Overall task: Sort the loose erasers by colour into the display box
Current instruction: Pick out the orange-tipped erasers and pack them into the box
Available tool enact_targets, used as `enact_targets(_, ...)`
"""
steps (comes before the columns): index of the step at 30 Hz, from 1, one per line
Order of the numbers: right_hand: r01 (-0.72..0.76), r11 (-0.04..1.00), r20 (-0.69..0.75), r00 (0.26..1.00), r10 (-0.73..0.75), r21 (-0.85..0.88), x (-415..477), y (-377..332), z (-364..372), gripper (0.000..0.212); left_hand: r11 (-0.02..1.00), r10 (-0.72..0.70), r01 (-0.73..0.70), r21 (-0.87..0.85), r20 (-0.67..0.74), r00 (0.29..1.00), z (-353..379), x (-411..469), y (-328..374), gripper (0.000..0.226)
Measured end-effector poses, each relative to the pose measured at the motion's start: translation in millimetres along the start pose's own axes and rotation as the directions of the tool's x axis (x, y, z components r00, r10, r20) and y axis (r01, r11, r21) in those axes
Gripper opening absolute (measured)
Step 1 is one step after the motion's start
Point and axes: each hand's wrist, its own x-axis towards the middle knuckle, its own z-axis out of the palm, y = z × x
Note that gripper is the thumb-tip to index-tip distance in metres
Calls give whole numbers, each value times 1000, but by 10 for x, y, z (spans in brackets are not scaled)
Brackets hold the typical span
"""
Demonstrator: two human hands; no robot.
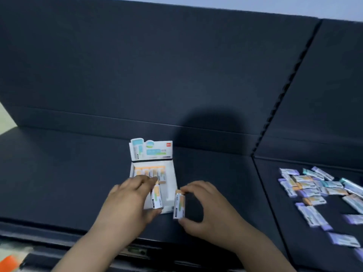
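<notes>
A white display box with an upright printed header card lies open on the dark padded surface. Several orange erasers stand in a row at its far end. My left hand pinches an orange eraser over the box's near half. Just right of the box's front corner, my right hand pinches another orange eraser by its ends. A loose pile of purple, teal and orange erasers lies on the neighbouring pad at the right.
A zipped seam divides the left pad from the right pad. The padded back wall rises behind the box. An orange object shows at the bottom left corner, below the pad's front edge.
</notes>
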Motion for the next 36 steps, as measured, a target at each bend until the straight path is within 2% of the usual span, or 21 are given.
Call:
enact_targets(7, -99, 980, 90, 989, 116, -174, 372, -239, 255, 48, 994, 59, -48, -101, 105, 993, 34, 224, -447, 72)
enact_targets(14, -121, 987, 167, 976, 138, -108, 234, -425, 274, 44, 979, 42, 1, -204, 207, 977, 85, 200, -592, 73)
enact_targets(19, -143, 989, 253, 956, 147, -34, 163, -593, 283, 44, 982, 51, -4, -190, 244, 968, 17, 152, -650, 73)
enact_targets(22, -143, 989, 219, 965, 148, -40, 208, -634, 263, 43, 992, 89, -69, -101, 210, 974, -20, 158, -694, 73)
enact_targets(25, -130, 982, 102, 984, 145, -138, 331, -573, 195, 46, 997, 78, -69, -46, 224, 972, -72, 189, -757, 72)
enact_targets(28, -125, 948, 24, 990, 138, -293, 536, -455, 156, 55, 999, 43, -35, -32, 299, 953, -123, 242, -779, 69)
enact_targets(32, -119, 867, 82, 980, 180, -484, 763, -347, 214, 59, 1000, -3, 11, -17, 416, 909, -150, 268, -730, 59)
enact_targets(36, -161, 810, 138, 949, 285, -564, 883, -355, 290, 54, 999, -13, 30, -26, 496, 868, -179, 259, -695, 39)
